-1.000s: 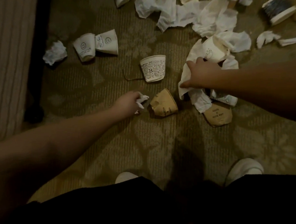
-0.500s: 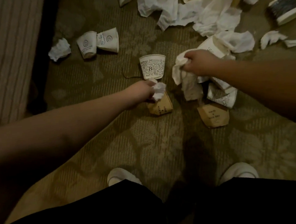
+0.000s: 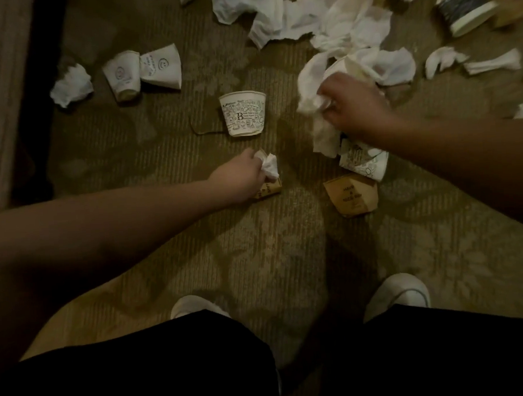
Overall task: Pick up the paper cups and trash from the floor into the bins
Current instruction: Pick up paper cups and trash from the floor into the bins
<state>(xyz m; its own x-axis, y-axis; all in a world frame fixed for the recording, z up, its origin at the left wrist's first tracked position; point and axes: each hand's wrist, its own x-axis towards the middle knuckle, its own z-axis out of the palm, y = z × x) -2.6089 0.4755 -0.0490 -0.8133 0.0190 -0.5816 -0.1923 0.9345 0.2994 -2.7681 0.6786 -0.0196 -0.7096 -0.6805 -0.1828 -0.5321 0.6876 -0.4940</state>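
White tissue wad (image 3: pixel 270 166) sits pinched in my left hand (image 3: pixel 243 180), and the same grip now closes over the crushed brown cup (image 3: pixel 269 190), hiding most of it; half a second ago that cup showed plainly below the fingers. My right hand (image 3: pixel 351 107) clutches a bunch of white napkins (image 3: pixel 312 95) that hangs down toward the floor, and it has gathered more of the paper than before. Beneath it a printed white cup (image 3: pixel 364 162) lies on its side, touching a flattened brown cup (image 3: pixel 351 195). Between my hands an upright doodle-printed cup (image 3: pixel 243 113) stands on the patterned carpet (image 3: pixel 257 258). Farther left lie two smiley cups (image 3: pixel 144 69) and a crumpled tissue (image 3: pixel 71 85); more napkins (image 3: pixel 351 20) litter the floor beyond.
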